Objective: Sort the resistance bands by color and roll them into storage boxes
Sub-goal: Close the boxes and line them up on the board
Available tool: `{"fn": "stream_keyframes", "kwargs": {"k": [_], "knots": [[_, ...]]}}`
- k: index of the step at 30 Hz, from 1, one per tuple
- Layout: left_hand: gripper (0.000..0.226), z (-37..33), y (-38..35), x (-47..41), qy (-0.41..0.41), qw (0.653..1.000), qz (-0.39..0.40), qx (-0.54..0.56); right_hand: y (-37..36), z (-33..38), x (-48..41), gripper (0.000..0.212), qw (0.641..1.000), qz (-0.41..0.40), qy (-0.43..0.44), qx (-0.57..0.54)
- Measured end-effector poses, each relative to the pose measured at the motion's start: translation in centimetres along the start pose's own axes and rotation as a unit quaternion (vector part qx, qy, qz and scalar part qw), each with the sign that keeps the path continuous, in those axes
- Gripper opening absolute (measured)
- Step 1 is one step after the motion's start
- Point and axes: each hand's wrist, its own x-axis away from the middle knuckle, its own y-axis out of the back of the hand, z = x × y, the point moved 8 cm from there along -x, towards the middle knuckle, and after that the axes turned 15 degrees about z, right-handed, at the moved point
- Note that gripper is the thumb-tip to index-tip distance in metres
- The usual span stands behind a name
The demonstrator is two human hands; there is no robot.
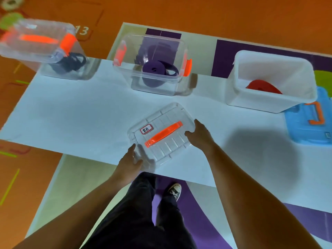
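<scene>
Head view has the clear lid (167, 141) near the table's (71, 114) front edge. Its orange handle (163, 134) runs diagonally from near-left to far-right. My left grip (132, 159) curls round the lid's near-left corner, and my right grip (199, 135) clasps its right edge, fingers bent over the rim. The table gives room left of the lid and between it and the boxes. Straight ahead, the open clear box (154, 88) holds a rolled purple band (154, 70). Far left stands a lidded clear box (36, 49) with a dark band (71, 62). To the right, a white box (265, 100) holds a red band (262, 86), with a blue lid (305, 131) just beside it.
</scene>
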Motion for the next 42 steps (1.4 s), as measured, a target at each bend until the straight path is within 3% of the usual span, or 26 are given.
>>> {"fn": "stream_keyframes", "kwargs": {"k": [6, 11, 16, 20, 27, 36, 40, 42], "knots": [[0.055, 0.1, 0.7, 1.1, 0.003, 0.992, -0.102, 0.076, -3.2, -3.2, 3.2, 0.071, 0.991, -0.051, -0.053, -0.114], [0.050, -1.1, 2.3, 2.7, -0.022, 0.981, -0.156, 0.117, -4.4, -4.2, 5.9, 0.057, 0.965, -0.109, -0.013, -0.238], [0.047, -4.8, 6.1, 4.7, -0.125, 0.961, -0.220, 0.116, -2.3, -2.5, 9.4, 0.045, 0.918, -0.209, 0.078, -0.329], [0.047, -7.9, 9.5, 6.2, -0.182, 0.942, -0.255, 0.119, 0.1, 0.1, 10.7, 0.043, 0.906, -0.239, 0.105, -0.335], [0.046, -11.5, 16.8, 4.3, -0.227, 0.920, -0.301, 0.108, 4.7, 6.1, 9.9, 0.039, 0.929, -0.244, 0.135, -0.245], [0.043, -16.1, 26.3, -3.4, -0.222, 0.942, -0.249, 0.042, 9.6, 13.7, 3.1, 0.039, 0.944, -0.251, 0.090, -0.192], [0.044, -18.4, 28.9, -6.9, -0.222, 0.952, -0.211, -0.010, 11.4, 16.8, 0.9, 0.055, 0.943, -0.266, 0.078, -0.186], [0.044, -19.1, 29.8, -8.9, -0.216, 0.956, -0.197, -0.032, 12.2, 17.6, -0.4, 0.052, 0.943, -0.268, 0.064, -0.184]]}}
